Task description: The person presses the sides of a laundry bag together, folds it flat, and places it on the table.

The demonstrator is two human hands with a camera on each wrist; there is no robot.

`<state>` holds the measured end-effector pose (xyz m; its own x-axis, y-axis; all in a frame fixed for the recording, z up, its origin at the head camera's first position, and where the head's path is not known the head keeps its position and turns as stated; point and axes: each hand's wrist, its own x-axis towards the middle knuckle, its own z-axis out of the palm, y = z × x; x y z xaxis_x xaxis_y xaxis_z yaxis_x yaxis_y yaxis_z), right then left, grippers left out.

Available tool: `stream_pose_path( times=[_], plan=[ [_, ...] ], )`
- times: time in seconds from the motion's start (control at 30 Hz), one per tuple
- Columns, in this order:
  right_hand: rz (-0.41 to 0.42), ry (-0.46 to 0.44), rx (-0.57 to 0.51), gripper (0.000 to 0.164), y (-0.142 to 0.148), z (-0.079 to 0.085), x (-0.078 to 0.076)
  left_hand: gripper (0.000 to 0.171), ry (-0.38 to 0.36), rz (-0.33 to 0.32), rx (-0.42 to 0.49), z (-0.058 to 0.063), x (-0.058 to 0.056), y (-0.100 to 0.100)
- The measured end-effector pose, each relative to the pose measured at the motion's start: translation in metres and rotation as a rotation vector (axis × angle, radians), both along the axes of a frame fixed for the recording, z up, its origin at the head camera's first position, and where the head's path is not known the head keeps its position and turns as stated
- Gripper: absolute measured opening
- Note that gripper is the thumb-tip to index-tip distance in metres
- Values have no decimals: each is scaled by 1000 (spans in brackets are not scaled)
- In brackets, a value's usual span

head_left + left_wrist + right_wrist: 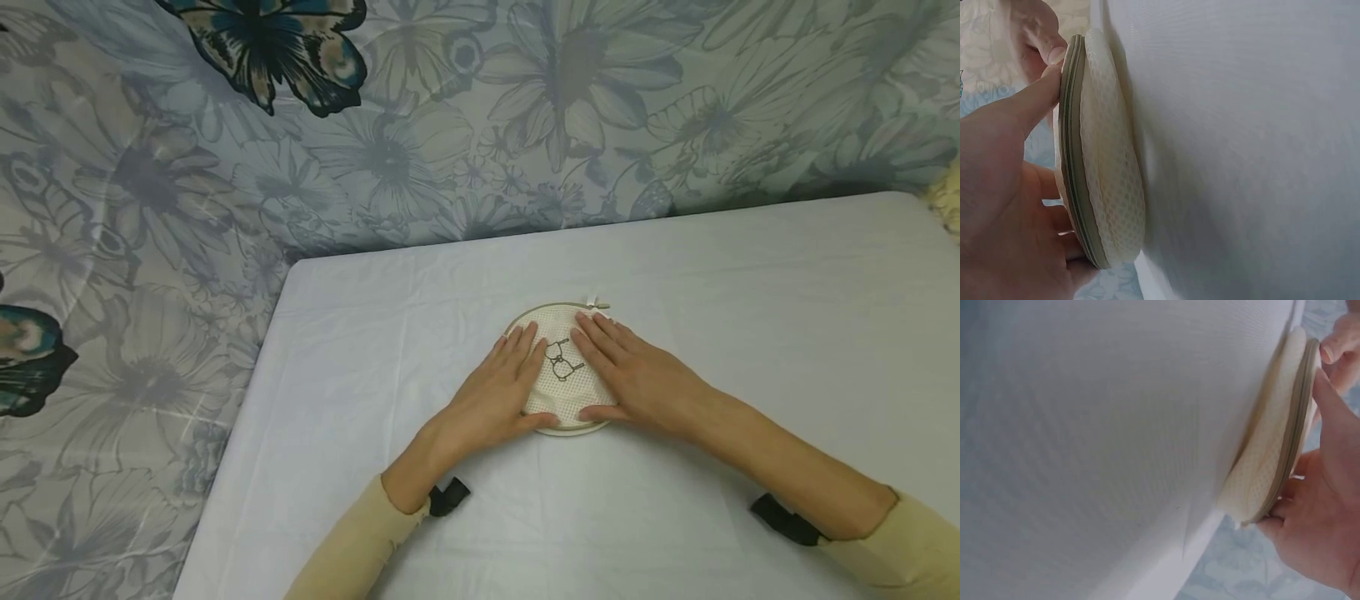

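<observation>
An embroidery hoop [572, 432] lies on the white-covered table with cream, open-weave fabric [562, 400] stretched in it. Dark stitched outlines [562, 367] of two rounded shapes mark the fabric's middle. My left hand [491, 396] rests flat on the hoop's left side, fingers extended and thumb near the lower rim. Opposite it, my right hand [641, 379] lies on the right side, its fingers straight too and its thumb close to the left one. In the left wrist view, surplus fabric [1113, 169] bunches beneath the hoop's rim [1075, 150]. My palms hide the side rims.
The hoop's screw [598, 306] sits at its far edge. White cloth [375, 375] covers the table, whose far edge meets a grey floral curtain [450, 150] with butterfly prints. Something yellow [947, 200] shows at the far right. Dark straps [450, 497] are at both wrists.
</observation>
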<state>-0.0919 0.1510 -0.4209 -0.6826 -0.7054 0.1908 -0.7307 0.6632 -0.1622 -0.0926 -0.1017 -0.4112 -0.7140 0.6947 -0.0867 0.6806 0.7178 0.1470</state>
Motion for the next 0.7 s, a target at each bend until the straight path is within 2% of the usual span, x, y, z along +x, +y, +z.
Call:
stream_pose_path(
  times=[0.3,0.7],
  plan=[
    [-2,-19,40,93,-3,2,1,103,43,15,-58,-2,3,10],
    [-11,-80,72,92,-6,2,2,103,7,44,-111,-5,4,12]
  ],
)
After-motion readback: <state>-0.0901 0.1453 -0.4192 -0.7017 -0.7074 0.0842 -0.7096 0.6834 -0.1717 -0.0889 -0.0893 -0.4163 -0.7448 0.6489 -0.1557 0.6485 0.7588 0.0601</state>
